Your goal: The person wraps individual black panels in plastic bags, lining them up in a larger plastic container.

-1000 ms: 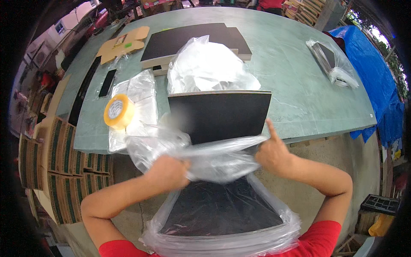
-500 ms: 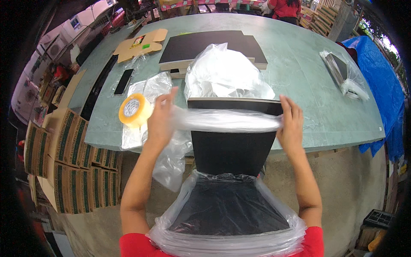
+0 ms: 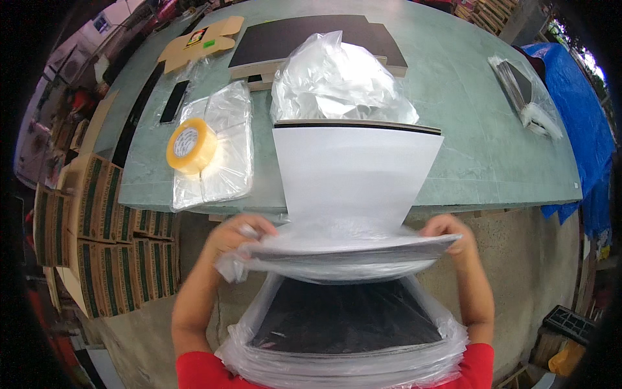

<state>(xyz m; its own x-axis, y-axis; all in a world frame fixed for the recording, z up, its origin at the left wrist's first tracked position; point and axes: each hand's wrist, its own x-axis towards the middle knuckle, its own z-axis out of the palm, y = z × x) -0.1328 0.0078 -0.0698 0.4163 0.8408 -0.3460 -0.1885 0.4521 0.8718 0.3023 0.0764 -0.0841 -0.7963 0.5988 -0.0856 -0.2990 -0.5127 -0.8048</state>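
My left hand (image 3: 245, 236) is closed on the gathered side of a clear plastic bag (image 3: 236, 264); its fingers are slightly blurred. My right hand (image 3: 450, 235) grips the bag's other side. Between the hands, the bag is around a flat, dark board (image 3: 350, 255) tilted towards me, with its face mostly hidden. Just beyond it a white-faced board (image 3: 356, 168) leans at the table edge, dark board edges showing along its top. Closer to my body lies a stack of plastic-wrapped black boards (image 3: 350, 318), with gathered clear plastic along its sides and near edge.
On the green table (image 3: 473, 162) are a tape roll (image 3: 192, 146) on folded clear bags (image 3: 233, 155), a black phone (image 3: 173, 102), a crumpled plastic heap (image 3: 337, 84), black boards (image 3: 304, 39), flattened cardboard (image 3: 201, 42) and a bagged bundle (image 3: 526, 97). Printed cartons (image 3: 103, 220) stand lower left.
Both hands have come down towards me, bringing the plastic bag with a dark board. The white face behind it now shows. The view has shifted slightly, with table things sitting higher.
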